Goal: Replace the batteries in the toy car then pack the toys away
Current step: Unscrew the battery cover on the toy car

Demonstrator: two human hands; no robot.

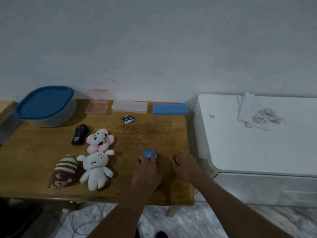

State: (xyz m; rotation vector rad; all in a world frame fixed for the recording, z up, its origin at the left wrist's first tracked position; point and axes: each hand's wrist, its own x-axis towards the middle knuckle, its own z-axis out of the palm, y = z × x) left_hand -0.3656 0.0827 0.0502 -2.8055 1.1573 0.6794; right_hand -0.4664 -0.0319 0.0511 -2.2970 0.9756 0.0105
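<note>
Just right of the wooden table (154, 134): white cabinet (257, 143), crumpled cloth (264, 115) on top.

At the table's far-left corner: grey container (45, 105), blue lid on.

Along the table's far edge, left to right: pink box (97, 104), frosted flat case (129, 106), blue flat case (170, 109).

On the table's left half, toward the front: white plush (96, 169) lying face up, striped brown plush (64, 170) just beside it on the left, pink flower plush (100, 140) just beyond it. Next to the pink one, nearer the table's left edge: black remote (79, 134) with red buttons.

On the table's front-right part: left hand (147, 170), fingers curled over the blue toy car (149, 154), gripping it against the tabletop. Closer to the table's right edge: right hand (186, 166), fingers curled, pinching a thin dark tool (176, 161), too small to identify.

Toward the table's far edge, just in front of the frosted case: three batteries (129, 119) lying together, well apart from the car.
</note>
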